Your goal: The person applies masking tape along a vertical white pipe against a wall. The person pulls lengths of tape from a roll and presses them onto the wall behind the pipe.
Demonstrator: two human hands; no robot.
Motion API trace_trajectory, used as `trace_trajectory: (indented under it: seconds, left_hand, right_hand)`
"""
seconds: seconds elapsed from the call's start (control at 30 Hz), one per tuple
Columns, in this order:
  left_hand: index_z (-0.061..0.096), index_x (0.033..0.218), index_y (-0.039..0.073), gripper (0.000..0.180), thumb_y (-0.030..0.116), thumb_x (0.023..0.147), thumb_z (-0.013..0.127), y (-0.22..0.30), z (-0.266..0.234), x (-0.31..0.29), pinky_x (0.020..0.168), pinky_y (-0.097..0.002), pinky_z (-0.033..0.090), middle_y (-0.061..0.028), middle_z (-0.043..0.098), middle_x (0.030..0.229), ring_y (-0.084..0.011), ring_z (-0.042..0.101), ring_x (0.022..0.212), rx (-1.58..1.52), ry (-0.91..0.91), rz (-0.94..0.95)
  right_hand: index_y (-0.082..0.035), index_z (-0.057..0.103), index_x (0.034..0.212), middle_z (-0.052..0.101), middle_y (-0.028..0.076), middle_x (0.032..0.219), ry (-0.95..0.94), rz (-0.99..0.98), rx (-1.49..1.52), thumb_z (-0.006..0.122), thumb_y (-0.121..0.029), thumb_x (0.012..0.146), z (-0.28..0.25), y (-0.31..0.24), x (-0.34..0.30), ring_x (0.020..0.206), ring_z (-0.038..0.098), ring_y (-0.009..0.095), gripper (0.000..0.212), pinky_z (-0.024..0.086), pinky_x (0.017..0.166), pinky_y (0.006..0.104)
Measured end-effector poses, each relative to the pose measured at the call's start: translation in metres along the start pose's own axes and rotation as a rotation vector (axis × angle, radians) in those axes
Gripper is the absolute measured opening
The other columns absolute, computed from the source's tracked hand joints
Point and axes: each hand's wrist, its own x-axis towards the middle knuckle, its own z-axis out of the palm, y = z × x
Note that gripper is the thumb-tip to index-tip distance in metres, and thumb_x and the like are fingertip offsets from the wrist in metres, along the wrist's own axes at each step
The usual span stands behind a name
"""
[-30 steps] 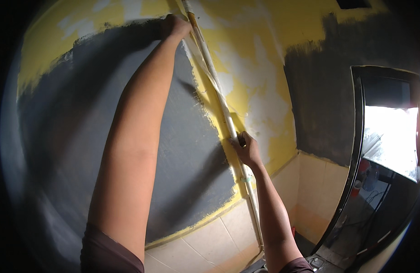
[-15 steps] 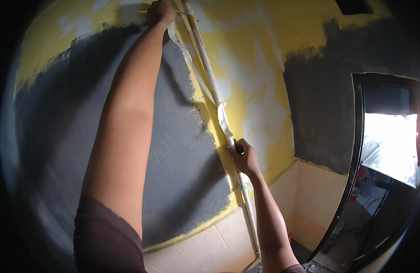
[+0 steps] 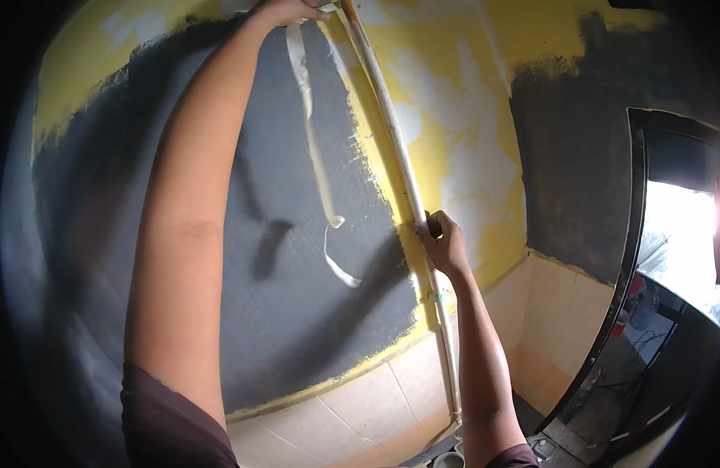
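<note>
A white pipe (image 3: pixel 399 148) runs up the wall, brownish at its top. Its lower half is in the grip of my right hand (image 3: pixel 446 246), fingers wrapped round it. At the upper edge of the view, my left hand (image 3: pixel 286 11) pinches a long strip of pale tape (image 3: pixel 307 86), close to the pipe's top. The strip dangles in front of the wall, apart from the pipe, and its loose end curls and twists. Part of my left hand's grip lies at the picture's edge.
The wall behind is dark grey paint (image 3: pixel 289 327) with ragged yellow borders (image 3: pixel 469 93). Beige tiles (image 3: pixel 352 413) cover its lower part. On the right stands a black-framed doorway (image 3: pixel 629 203) with a bright pane. A round container (image 3: pixel 449 460) sits at the pipe's foot.
The tape strip, which lay along the pipe and was wrapped at its middle, now hangs free to its left. My left hand has drawn away leftward from the pipe; my right hand still grips it.
</note>
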Motion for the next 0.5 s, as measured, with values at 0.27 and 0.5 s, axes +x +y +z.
trace_trajectory:
  seconds: [0.27,0.5]
  left_hand:
    - [0.078,0.097,0.003,0.038,0.040,0.094,0.078,-0.029,-0.016,0.001,0.062,-0.0379,0.048,-0.0097,0.070,0.079,-0.0198,0.059,0.067,-0.083,-0.111,-0.128]
    - [0.076,0.102,0.004,0.022,0.024,0.093,0.076,-0.014,-0.003,0.004,0.057,-0.0378,0.046,-0.0114,0.070,0.082,-0.0200,0.060,0.065,-0.307,-0.196,-0.131]
  right_hand:
    - [0.000,0.064,0.094,0.068,0.013,0.082,-0.004,0.005,0.028,0.082,-0.039,0.087,0.010,-0.003,-0.002,0.074,0.063,0.022,0.043,0.052,0.073,0.0387]
    - [-0.001,0.064,0.093,0.068,0.012,0.081,-0.008,0.002,0.006,0.082,-0.037,0.087,0.001,0.002,0.000,0.074,0.062,0.022,0.042,0.051,0.072,0.0386]
